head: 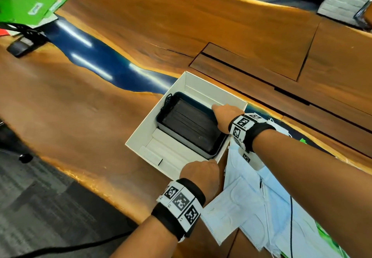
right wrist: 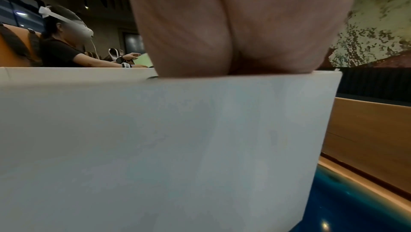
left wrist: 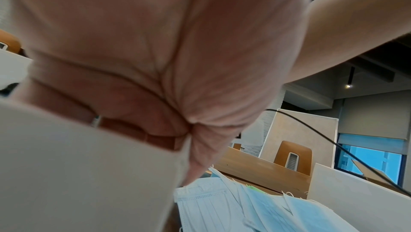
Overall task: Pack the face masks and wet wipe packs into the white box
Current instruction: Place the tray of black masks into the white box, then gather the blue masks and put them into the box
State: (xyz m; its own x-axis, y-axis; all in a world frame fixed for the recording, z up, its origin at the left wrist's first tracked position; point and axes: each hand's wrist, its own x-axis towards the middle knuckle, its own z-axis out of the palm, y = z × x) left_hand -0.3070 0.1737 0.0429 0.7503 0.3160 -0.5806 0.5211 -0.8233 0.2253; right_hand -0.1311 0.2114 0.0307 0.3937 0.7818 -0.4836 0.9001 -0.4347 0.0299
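Both hands hold the white box (head: 141, 130) on the counter (head: 80, 106), left hand (head: 201, 174) gripping its near wall, right hand (head: 226, 116) hooked over its right wall, while the loose face masks (head: 245, 203) lie just right of it, nearer the right hand.

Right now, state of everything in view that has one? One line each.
white box: open, no lid on, upright on the table.
black masks: in a pack, lying flat inside the box.
light blue masks: loose pile on the table, outside the box.
left hand: curled over the box's near rim, gripping it.
right hand: on the box's right wall, fingers hidden inside.
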